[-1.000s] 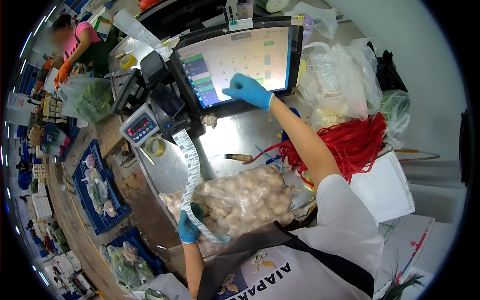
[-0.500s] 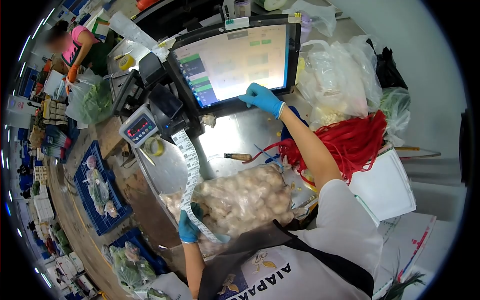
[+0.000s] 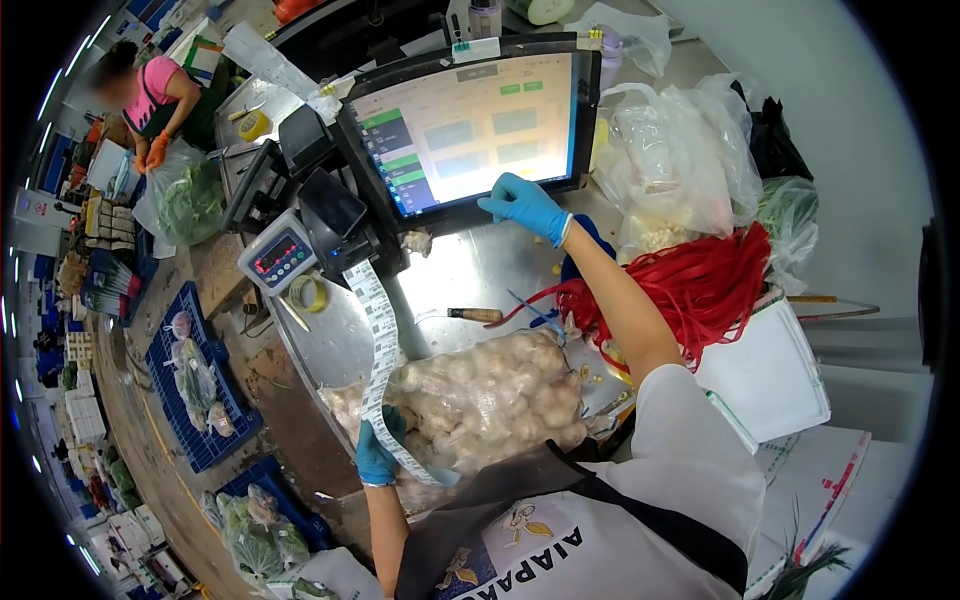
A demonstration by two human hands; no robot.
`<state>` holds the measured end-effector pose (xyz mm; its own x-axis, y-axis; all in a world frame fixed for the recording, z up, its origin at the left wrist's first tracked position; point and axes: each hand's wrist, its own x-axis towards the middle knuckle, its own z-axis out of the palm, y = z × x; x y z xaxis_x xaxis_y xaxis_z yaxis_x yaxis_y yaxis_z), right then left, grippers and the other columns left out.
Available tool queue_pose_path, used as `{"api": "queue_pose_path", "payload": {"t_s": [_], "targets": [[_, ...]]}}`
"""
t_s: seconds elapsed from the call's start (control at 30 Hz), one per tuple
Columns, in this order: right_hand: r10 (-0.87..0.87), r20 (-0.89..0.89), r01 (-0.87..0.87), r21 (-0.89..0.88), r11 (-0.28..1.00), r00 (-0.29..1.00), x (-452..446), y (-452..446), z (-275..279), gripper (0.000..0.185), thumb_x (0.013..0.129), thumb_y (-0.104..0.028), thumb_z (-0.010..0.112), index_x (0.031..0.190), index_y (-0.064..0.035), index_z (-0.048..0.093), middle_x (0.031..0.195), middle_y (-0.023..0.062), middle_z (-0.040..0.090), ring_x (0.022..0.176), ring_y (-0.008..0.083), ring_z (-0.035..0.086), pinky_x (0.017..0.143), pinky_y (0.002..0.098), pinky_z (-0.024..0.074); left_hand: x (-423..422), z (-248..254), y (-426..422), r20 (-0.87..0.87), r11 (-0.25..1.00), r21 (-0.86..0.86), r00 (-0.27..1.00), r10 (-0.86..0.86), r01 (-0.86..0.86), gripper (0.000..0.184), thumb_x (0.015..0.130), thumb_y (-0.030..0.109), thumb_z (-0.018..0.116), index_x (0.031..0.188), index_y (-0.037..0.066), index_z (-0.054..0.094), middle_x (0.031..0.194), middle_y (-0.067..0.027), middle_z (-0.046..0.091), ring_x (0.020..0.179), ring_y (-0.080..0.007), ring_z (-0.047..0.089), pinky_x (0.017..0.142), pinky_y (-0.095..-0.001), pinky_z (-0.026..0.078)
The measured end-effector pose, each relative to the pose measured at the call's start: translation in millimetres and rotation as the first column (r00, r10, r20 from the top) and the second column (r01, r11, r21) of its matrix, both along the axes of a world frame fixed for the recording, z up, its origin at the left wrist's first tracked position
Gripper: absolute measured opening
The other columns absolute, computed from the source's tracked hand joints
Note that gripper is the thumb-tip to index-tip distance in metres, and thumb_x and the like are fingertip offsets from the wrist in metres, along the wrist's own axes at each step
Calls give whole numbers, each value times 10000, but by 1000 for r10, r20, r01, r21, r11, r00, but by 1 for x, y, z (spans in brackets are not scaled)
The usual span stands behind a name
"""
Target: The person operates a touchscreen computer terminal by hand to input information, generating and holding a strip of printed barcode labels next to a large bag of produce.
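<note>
Label strip point(image 3: 381, 345) hangs at centre-left of the frame, right of the scale display point(image 3: 277, 256), and runs from the printer point(image 3: 372, 243) down across the left hand point(image 3: 377, 455). That hand is partly covered; whether its fingers pinch cannot be told. Bagged produce point(image 3: 500, 385) lies just beside it, lower centre. Right hand point(image 3: 528, 208), fingers curled together, is at the lower edge of the screen point(image 3: 465, 135), left of the red straps point(image 3: 695, 285).
</note>
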<state>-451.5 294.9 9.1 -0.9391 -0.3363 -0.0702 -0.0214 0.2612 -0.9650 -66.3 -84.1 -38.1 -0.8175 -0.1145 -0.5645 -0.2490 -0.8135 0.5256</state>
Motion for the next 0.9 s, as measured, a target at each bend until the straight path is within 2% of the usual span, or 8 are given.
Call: {"api": "queue_pose_path", "payload": {"t_s": [0.33,0.63,0.9], "targets": [[1,34,1,-52,999,999,1,0,8,330,907,-317,757,842,-62,558,709,42,626,654,113,637,636,258,535,-1,4,3,-19,1000,-26,1000,5,-5,465,972,308,627,1334,20,576,1228,-136,678,1175,-317,635,1033,-487,505],[14,-24,-13,49,999,1000,-6,-4,26,350,903,-346,758,814,-69,562,678,44,638,634,110,609,646,256,506,-1,6,5,-15,1000,-10,1000,24,-25,450,976,290,619,1333,19,576,1232,-133,675,1162,-311,640,1035,-489,502],[66,-84,-60,66,996,994,-23,-18,37,348,893,-355,763,802,-82,566,691,42,630,640,137,620,677,270,515,-1,5,3,2,1000,-21,1000,16,-16,451,980,295,616,1337,23,574,1229,-130,676,1167,-309,637,1036,-486,500]]}}
